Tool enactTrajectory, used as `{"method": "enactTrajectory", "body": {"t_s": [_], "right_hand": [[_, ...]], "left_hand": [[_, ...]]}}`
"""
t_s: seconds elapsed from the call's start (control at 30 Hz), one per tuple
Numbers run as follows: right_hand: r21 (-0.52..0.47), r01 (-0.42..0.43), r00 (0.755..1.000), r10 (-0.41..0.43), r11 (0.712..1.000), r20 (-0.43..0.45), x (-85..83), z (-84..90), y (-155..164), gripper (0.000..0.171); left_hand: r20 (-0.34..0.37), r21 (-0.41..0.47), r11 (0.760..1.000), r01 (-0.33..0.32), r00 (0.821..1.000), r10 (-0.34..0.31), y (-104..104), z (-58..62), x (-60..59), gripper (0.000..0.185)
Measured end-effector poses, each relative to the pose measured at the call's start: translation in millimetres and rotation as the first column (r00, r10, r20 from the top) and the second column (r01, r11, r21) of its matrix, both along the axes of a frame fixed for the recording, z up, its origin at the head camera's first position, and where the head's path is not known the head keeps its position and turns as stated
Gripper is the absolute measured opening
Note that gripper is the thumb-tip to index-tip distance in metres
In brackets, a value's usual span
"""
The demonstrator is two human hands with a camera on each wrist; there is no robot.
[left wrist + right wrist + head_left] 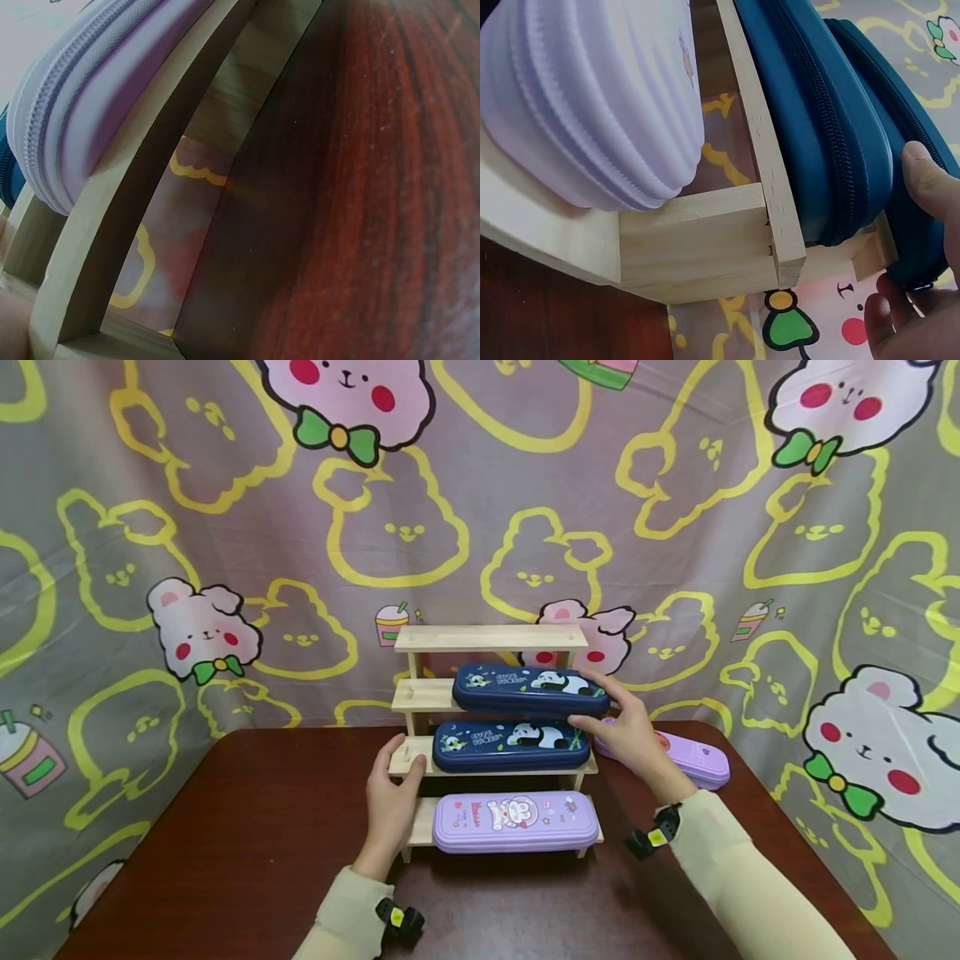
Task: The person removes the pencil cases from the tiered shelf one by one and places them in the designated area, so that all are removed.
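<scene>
My right hand (632, 732) holds the right end of the upper navy panda pencil case (528, 689), thumb at its front and fingers at its far side. That case lies along the second tier from the top of a wooden stepped stand (491, 638). On the tier below sits another navy panda pencil case (480, 747). A lilac pencil case (517, 821) with a cartoon figure rests on the lowest tier. My left hand (392, 796) grips the left end of the stand's third tier between thumb and fingers; the left wrist view shows only a sliver of it.
Behind the stand's right side, another lilac pencil case (701, 762) lies on the dark red-brown table (285, 827), partly hidden by the right hand. A patterned cloth (480, 485) hangs close behind the stand and along both sides.
</scene>
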State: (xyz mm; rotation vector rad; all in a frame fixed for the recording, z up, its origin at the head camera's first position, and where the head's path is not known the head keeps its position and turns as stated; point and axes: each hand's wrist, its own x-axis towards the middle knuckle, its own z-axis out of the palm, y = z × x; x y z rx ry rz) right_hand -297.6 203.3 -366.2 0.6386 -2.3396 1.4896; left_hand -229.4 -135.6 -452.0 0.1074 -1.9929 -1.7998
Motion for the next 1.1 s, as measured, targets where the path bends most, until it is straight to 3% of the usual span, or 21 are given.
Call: {"method": "enactTrajectory", "body": {"t_s": [0.4, 0.53, 0.6, 0.8, 1.1], "right_hand": [[-0.013, 0.044, 0.998, -0.043, 0.999, 0.041, 13.1, -4.7, 9.6, 0.07], [-0.023, 0.035, 0.998, -0.033, 0.999, 0.049, 20.0, -2.2, 11.1, 0.071], [-0.042, 0.031, 0.998, -0.029, 0.999, 0.048, 22.0, -2.7, 12.0, 0.071], [-0.066, 0.049, 0.999, -0.048, 0.997, 0.016, 25.6, -7.1, 16.9, 0.07], [-0.084, 0.078, 0.997, -0.076, 0.993, 0.033, 34.5, -12.7, 26.8, 0.073]], "left_hand": [[-0.014, -0.003, 1.0, -0.002, 1.0, 0.002, -1.3, -1.1, -0.4, 0.05], [0.0, 0.002, 1.0, 0.007, 1.0, -0.007, 3.4, 15.8, 10.2, 0.05], [0.003, 0.01, 1.0, 0.008, 1.0, -0.008, 4.3, 18.3, 11.3, 0.05], [-0.015, -0.001, 1.0, 0.002, 1.0, -0.002, -1.6, -2.0, -1.8, 0.051], [-0.007, -0.004, 1.0, -0.004, 1.0, 0.004, -0.8, -3.7, -1.7, 0.05]]}}
